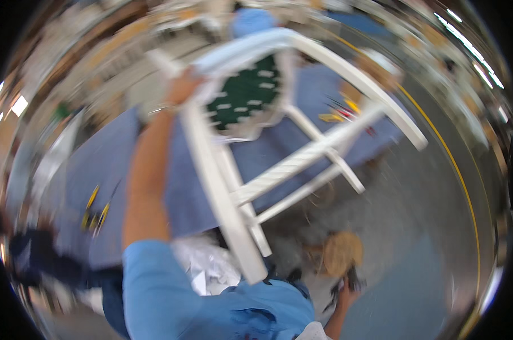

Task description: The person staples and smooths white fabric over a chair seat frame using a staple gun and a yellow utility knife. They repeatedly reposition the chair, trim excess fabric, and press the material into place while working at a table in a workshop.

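A white wooden chair (213,181) is held up tilted over the table, its legs and crossbars toward me. My left hand (184,88), arm stretched out, is closed around the frame at the chair's upper left. Dark green material (245,93) shows inside the seat frame, with short white strips around its edge and pale cloth about it. Low on the right, away from the chair, my right hand (345,296) is closed around a dark hand-held tool (354,279); blur hides its exact kind.
A blue-grey covered table (106,187) lies beneath the chair. Yellow-handled tools (92,212) rest on its left, more tools (344,110) on its far right. A round wooden stool (342,253) stands on the floor. Another person (33,249) is at the left, blurred.
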The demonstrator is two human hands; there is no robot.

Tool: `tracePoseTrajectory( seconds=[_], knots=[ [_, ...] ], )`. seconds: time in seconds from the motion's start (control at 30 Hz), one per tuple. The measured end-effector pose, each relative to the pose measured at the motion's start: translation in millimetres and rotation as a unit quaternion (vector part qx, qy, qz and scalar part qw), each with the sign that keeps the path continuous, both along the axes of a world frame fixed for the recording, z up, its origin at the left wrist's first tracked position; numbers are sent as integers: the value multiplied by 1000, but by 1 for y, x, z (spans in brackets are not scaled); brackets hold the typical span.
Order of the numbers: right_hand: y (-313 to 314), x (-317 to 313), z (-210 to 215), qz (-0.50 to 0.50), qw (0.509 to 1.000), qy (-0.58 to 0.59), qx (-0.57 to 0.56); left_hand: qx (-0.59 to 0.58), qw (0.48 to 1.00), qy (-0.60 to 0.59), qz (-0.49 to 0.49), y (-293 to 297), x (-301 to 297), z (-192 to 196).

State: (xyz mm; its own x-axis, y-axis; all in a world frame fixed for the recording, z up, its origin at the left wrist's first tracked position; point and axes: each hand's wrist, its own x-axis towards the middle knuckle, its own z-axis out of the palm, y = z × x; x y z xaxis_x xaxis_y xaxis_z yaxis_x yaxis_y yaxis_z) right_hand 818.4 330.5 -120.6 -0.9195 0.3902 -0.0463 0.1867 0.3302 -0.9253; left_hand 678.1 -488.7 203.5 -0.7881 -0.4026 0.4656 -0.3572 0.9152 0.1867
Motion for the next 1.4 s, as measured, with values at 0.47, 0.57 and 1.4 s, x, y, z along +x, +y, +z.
tracePoseTrajectory(
  seconds=[0.47, 0.57, 1.4],
  knots=[
    [62, -267, 146, 149, 957, 128, 215, 21, 998, -50, 30, 85, 36, 6],
    [39, -337, 209, 239, 925, 137, 263, 92, 993, -3, 75, 108, 28, 1],
    [-329, -656, 48, 599, 670, 116, 423, 323, 907, 132, 237, 137, 42, 20]
  ],
)
